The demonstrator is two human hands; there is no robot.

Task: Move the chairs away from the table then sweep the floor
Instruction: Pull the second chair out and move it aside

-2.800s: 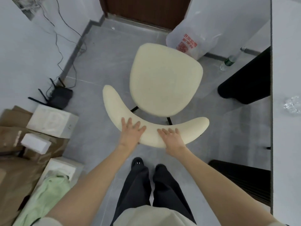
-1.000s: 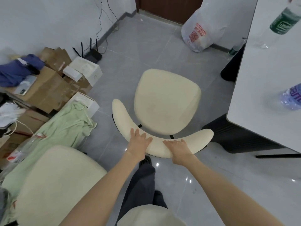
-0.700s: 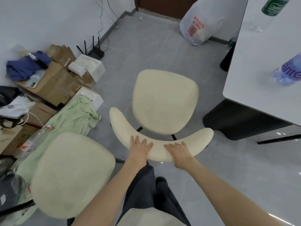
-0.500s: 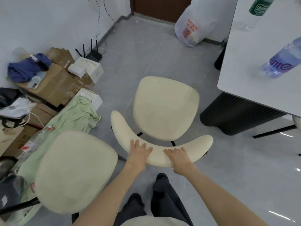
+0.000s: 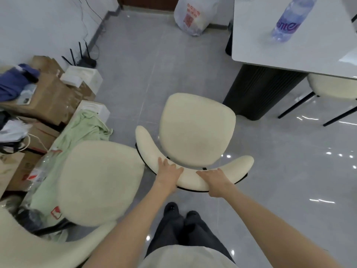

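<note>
Two grips, left (image 5: 168, 172), right (image 5: 214, 176), chair (image 5: 197, 130) legs hidden

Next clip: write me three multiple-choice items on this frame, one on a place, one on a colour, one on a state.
1. Where does the water bottle stand?
A on the white table; B on the floor; C on a windowsill.
2. What colour is the cloth draped by the boxes at left?
A red; B pale green; C black.
3. What are the left hand and right hand doing?
A hanging free; B lifting the water bottle; C both holding the backrest of the cream chair.

Answers: 1 A, its base sits on the tabletop. 2 B, the fabric is plainly light green. 3 C, both hands lie over the curved backrest, side by side.
</note>
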